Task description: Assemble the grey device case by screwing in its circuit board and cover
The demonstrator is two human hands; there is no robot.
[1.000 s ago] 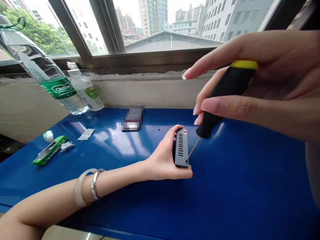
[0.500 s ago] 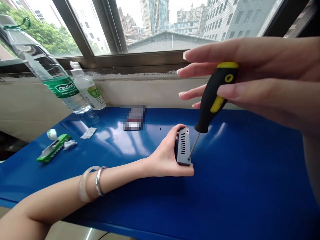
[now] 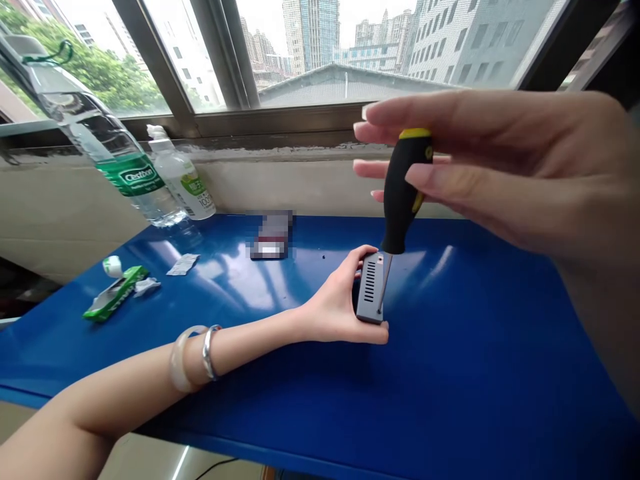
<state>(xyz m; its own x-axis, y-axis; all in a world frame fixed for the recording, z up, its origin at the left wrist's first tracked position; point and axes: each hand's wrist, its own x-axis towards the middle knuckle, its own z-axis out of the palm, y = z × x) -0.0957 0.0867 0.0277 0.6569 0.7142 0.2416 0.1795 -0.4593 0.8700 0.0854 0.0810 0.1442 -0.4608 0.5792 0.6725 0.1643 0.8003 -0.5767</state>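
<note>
My left hand grips a small dark grey box with a row of vent slots, holding it upright on the blue table. Its thumb lies along the near end and its fingers wrap the far side. Above it, my right hand holds a black and yellow screwdriver by the handle, between the thumb and the fingers. The screwdriver leans slightly, and its thin shaft runs down to the screw hole at the near corner of the box's slotted face. My right palm hides nothing of the shaft.
A large water bottle and a smaller white bottle stand at the back left. A blurred-out flat object lies near the wall. Torn green packaging and a paper packet lie on the blue table. A tiny dark piece sits left of the box.
My right hand has shifted left and rolled the screwdriver handle, so its yellow patch has turned mostly away. The screwdriver stands more upright. My left hand still holds the box.
</note>
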